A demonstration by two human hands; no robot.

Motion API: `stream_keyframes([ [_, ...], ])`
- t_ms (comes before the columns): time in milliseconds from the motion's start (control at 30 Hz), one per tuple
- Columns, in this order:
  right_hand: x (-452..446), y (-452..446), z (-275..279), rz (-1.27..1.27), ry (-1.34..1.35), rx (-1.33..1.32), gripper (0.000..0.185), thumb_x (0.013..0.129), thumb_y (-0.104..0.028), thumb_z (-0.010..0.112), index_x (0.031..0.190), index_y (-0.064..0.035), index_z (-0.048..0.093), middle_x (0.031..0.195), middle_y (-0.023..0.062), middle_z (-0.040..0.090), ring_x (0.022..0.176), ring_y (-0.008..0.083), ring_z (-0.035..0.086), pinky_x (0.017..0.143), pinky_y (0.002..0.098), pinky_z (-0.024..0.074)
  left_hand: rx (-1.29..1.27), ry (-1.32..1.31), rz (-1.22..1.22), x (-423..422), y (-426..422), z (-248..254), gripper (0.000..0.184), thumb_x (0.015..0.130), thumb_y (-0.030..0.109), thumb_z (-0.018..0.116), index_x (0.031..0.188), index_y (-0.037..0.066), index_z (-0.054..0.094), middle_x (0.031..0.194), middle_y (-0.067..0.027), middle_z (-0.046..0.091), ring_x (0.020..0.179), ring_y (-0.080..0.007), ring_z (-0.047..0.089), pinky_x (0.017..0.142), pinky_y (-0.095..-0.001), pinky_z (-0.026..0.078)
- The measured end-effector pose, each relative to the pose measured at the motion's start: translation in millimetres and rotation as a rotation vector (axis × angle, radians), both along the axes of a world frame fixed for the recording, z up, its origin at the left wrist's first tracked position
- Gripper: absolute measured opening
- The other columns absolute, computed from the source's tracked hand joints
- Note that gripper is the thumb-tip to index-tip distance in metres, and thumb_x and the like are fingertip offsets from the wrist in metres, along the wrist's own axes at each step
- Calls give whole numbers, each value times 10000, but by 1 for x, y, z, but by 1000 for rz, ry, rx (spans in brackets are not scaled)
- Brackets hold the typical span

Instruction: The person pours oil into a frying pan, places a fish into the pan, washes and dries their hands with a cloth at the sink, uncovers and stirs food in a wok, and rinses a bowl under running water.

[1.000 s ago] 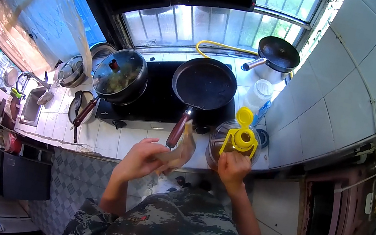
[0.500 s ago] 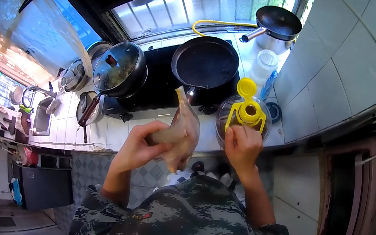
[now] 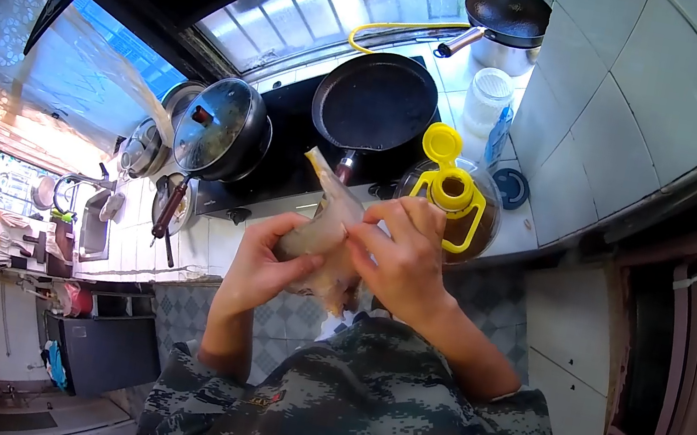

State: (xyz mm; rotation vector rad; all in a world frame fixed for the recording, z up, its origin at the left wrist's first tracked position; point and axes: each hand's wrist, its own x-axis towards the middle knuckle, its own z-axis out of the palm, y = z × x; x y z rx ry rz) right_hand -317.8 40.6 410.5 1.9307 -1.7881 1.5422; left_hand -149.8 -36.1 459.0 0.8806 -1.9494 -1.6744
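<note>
A raw chicken leg point(image 3: 327, 242), pale-skinned with a narrow yellowish bone end pointing up, is held in front of my body. My left hand point(image 3: 258, 269) grips it from the left, thumb across its near side. From the right, my right hand point(image 3: 408, 261) pinches at the edge of the meat with thumb and fingers; the exact fingertip contact is partly hidden. Just beyond the right hand stands a large oil jug point(image 3: 481, 232) with a yellow handle, its yellow flip cap point(image 3: 443, 144) raised.
A black frying pan point(image 3: 375, 101) sits on the black cooktop point(image 3: 283, 136), beside a lidded pot point(image 3: 219, 130). Behind the jug are a clear plastic container point(image 3: 488, 102) and another pan point(image 3: 507, 14) on a metal pot. A pink oven point(image 3: 688, 352) stands at right.
My right hand has left the jug's yellow handle and moved left onto the chicken leg. My left hand still holds the leg. The view has shifted slightly.
</note>
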Motion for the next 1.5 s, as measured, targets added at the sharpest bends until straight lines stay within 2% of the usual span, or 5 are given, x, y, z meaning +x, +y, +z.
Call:
stream_keyframes([
  [233,-7,-8,4,30,7,-28,168,605,-100,732,744,-67,643,843,57,566,868,198,489,788,377,344,-20,-10,-15,-2,0,3,255,731,-26,635,970,-22,545,872,-29,578,799,-69,538,698,-207,455],
  [867,-9,-21,5,-62,-99,-129,129,620,-111,714,693,-54,625,808,68,588,839,208,503,751,370,364,-63,37,90,-7,3,12,272,711,-19,661,963,-29,560,853,-43,601,765,-80,567,676,-200,471],
  [1133,-33,-20,17,-161,-84,-196,116,591,-71,685,668,-86,600,800,10,561,804,189,487,732,364,327,-38,26,97,6,3,17,268,705,-18,665,953,-25,566,843,-36,599,765,-78,559,677,-203,459],
  [1467,-42,-19,39,-166,-114,-170,136,577,-35,709,677,-53,620,777,55,579,810,208,497,716,328,379,-13,46,144,18,13,23,280,710,-18,664,971,-31,561,845,-40,599,763,-79,561,670,-195,454],
  [1500,-43,-23,39,-144,-148,-213,147,548,-24,688,657,-88,613,766,10,556,784,204,481,697,352,335,20,44,161,21,16,25,284,711,-24,661,976,-32,559,850,-43,599,768,-80,564,672,-193,457],
])
